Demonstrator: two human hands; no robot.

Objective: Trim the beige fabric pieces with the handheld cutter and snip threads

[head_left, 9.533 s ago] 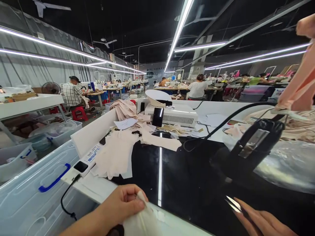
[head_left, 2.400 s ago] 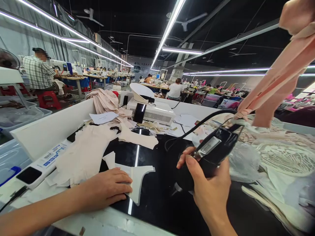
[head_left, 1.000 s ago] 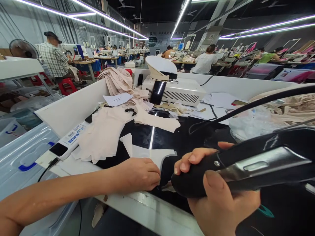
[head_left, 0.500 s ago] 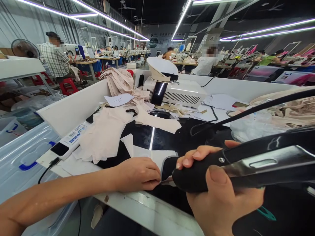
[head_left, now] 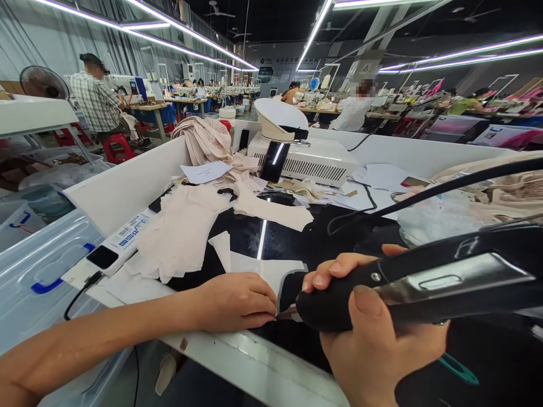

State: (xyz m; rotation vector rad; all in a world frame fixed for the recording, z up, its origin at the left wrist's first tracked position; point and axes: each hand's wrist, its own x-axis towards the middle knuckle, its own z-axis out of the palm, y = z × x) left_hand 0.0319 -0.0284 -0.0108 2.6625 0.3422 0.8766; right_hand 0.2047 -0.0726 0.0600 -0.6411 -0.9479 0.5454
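My left hand (head_left: pixel 240 302) rests at the table's near edge, fingers closed on the corner of a pale fabric piece (head_left: pixel 274 274) with a curved grey-edged cutout. My right hand (head_left: pixel 377 345) grips a black corded hand tool (head_left: pixel 407 280) with a silver lever along its side. The tool's narrow metal tip (head_left: pixel 289 312) points left and meets the fabric edge by my left fingertips; whether it touches the cloth I cannot tell. Beneath lies a glossy black work surface (head_left: pixel 254 232). A stack of pale fabric pieces (head_left: pixel 176 232) lies to the left, with another cut piece (head_left: pixel 274 212) beyond.
A vented white box (head_left: pixel 301 158) stands at the back with a phone (head_left: pixel 275 161) leaning on it. A white power strip (head_left: pixel 127 237) lies along the left edge. Right are a plastic bag (head_left: pixel 441 217) and a teal loop (head_left: pixel 460 368). Co-workers sit at sewing machines behind.
The black tool and my right hand have shifted slightly left, with the tip still by my left fingers. My left hand and the fabric have barely moved.
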